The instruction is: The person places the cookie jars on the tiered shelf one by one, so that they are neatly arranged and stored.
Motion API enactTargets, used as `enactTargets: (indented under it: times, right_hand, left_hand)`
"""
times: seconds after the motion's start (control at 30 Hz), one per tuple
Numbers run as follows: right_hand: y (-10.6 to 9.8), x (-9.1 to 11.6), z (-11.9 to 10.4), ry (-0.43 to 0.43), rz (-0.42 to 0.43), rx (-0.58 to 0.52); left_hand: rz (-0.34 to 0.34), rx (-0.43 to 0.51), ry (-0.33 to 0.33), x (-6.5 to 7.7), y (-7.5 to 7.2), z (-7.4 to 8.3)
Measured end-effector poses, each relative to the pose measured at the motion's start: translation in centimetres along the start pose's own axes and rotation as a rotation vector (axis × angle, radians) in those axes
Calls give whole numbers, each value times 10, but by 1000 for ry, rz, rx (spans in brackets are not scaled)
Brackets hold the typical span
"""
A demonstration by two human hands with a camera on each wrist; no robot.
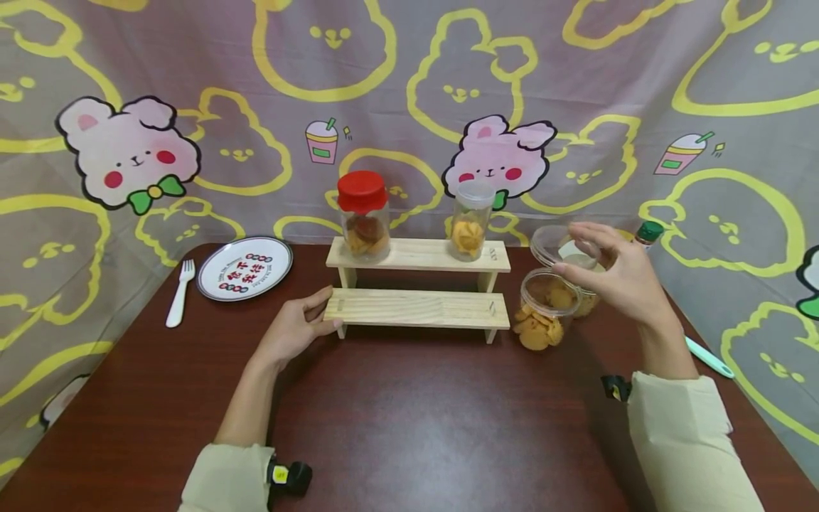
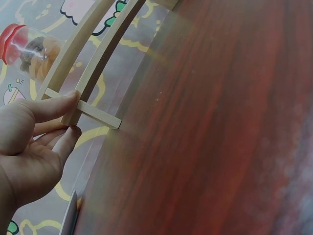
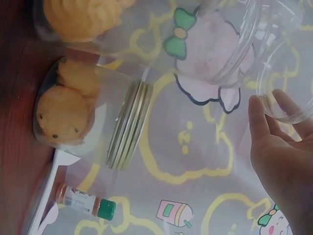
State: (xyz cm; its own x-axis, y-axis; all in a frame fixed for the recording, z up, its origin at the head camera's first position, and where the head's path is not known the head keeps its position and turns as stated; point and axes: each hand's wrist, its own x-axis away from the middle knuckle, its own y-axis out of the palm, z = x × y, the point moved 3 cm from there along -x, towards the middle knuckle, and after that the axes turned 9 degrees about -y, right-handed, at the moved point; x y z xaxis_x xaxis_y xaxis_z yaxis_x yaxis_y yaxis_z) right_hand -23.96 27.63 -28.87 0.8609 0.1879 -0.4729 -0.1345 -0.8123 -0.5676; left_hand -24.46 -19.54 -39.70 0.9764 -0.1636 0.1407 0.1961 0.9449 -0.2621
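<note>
My left hand (image 1: 291,333) grips the left end of a two-tier wooden rack (image 1: 416,307) at its lower shelf. In the left wrist view, thumb and fingers pinch the shelf end (image 2: 73,113). With its thumb and fingers, my right hand (image 1: 617,274) holds a clear round lid (image 1: 547,245) by the edge, tilted above an uncovered clear jar (image 1: 540,323) of cookies. In the right wrist view the lid (image 3: 266,93) appears apart from that jar's rim. On the upper shelf stand a red-lidded jar (image 1: 363,217) and a pale-lidded jar (image 1: 470,227), both holding cookies.
Behind the uncovered jar stands another cookie jar (image 3: 129,125). A green-capped bottle (image 1: 649,231) and a mint-coloured handle (image 1: 710,358) lie farther right. At the left are a white plate (image 1: 214,274) and a white fork (image 1: 179,295). A patterned curtain (image 1: 384,85) hangs behind the table.
</note>
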Motion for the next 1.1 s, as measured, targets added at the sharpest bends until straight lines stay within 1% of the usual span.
enactTargets:
  times: [0.3, 0.57, 0.77, 0.87, 1.0, 1.1]
  right_hand:
    - [1, 4, 7, -30, 8, -44]
    - [1, 6, 11, -17, 6, -39]
    - [2, 11, 14, -45, 6, -53]
    - [3, 15, 18, -20, -11, 11]
    - [4, 20, 26, 32, -66, 121]
    - [6, 24, 31, 36, -101, 127]
  left_hand:
    - [-3, -28, -9, 0, -1, 0]
    - [-5, -25, -21, 1, -1, 0]
    - [-4, -26, -22, 0, -1, 0]
    - [-3, -25, -23, 0, 0, 1]
    - [-4, -22, -23, 0, 0, 1]
    - [-5, -27, -22, 0, -1, 1]
